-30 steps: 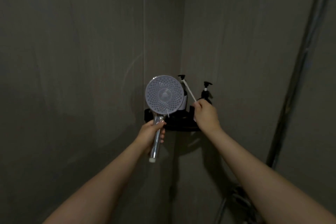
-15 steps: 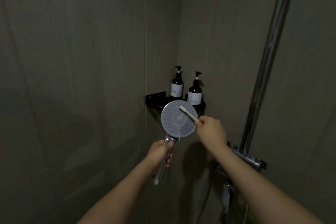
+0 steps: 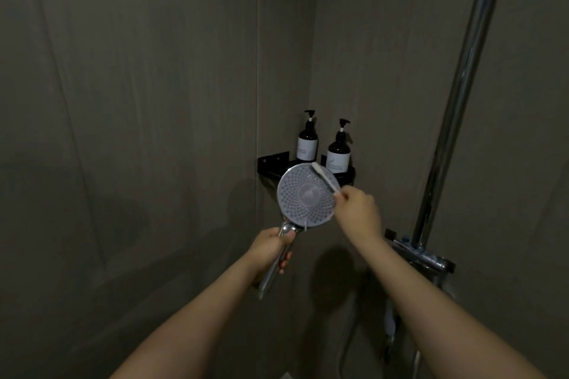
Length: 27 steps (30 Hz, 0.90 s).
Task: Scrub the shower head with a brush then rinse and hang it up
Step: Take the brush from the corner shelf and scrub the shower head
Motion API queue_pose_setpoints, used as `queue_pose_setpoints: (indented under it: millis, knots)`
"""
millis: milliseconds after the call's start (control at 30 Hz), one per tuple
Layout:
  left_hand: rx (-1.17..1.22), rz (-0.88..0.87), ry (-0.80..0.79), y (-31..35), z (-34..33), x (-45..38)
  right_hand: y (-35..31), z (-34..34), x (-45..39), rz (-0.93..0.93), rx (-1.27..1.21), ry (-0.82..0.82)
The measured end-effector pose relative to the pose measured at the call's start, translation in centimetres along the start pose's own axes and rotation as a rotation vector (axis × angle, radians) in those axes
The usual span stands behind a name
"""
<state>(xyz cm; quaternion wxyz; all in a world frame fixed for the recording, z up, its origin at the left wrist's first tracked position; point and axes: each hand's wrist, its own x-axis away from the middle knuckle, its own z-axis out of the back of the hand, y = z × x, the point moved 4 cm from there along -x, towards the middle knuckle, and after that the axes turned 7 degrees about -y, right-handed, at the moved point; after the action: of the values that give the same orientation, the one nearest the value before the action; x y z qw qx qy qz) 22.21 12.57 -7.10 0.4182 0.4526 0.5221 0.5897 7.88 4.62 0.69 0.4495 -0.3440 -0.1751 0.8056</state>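
Grey shower walls (image 3: 154, 101) (dim); left hand (image 3: 269, 251) grips shower head (image 3: 306, 195), right hand (image 3: 358, 212) pinches brush (image 3: 324, 177).

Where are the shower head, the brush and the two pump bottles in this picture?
shower head (image 3: 303, 198): head view, middle of the round spray face.
brush (image 3: 323, 177): head view, on the white shaft lying across the face.
pump bottles (image 3: 307, 144) (image 3: 338, 154): head view, on each dark body.

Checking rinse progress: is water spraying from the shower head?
No, the shower head looks dry while the brush lies across its face.

Tiled shower stall (image 3: 154, 101), chrome riser (image 3: 462, 80)
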Motion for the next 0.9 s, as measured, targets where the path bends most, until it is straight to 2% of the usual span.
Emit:
queue_pose_setpoints:
  millis: [33, 133, 267, 367, 500, 600, 733, 833, 900]
  knots:
    - [-0.006, -0.005, -0.004, 0.1, 0.2, 0.1, -0.1, 0.3, -0.1, 0.004, -0.011, 0.009]
    - [0.010, -0.019, 0.002, 0.2, 0.8, 0.0, -1.2, -0.7, 0.8, 0.056, 0.027, -0.159]
    - [0.015, -0.019, -0.019, 0.1, 1.3, -0.4, -0.7, -0.3, 0.0, 0.024, -0.001, -0.046]
    - [0.056, -0.021, -0.025, -0.1, 1.8, -0.8, -1.2, -2.0, 0.7, 0.039, 0.011, -0.198]
    - [0.076, -0.026, -0.028, -0.1, 2.3, -1.6, -0.7, -1.8, 0.1, -0.013, -0.057, -0.044]
    - [0.092, -0.023, -0.026, -0.2, 2.6, -2.0, -0.9, -2.8, 0.7, -0.018, -0.030, -0.170]
    - [0.092, -0.021, -0.050, -0.4, 2.5, -2.6, 0.2, -1.7, 0.1, -0.082, -0.078, -0.026]
    - [0.109, -0.019, -0.051, -0.6, 2.2, -2.9, 0.1, -2.5, 0.7, -0.073, -0.049, -0.192]
    - [0.104, -0.018, -0.059, -0.9, 2.2, -3.1, 0.6, -1.9, 0.7, -0.100, -0.035, -0.122]
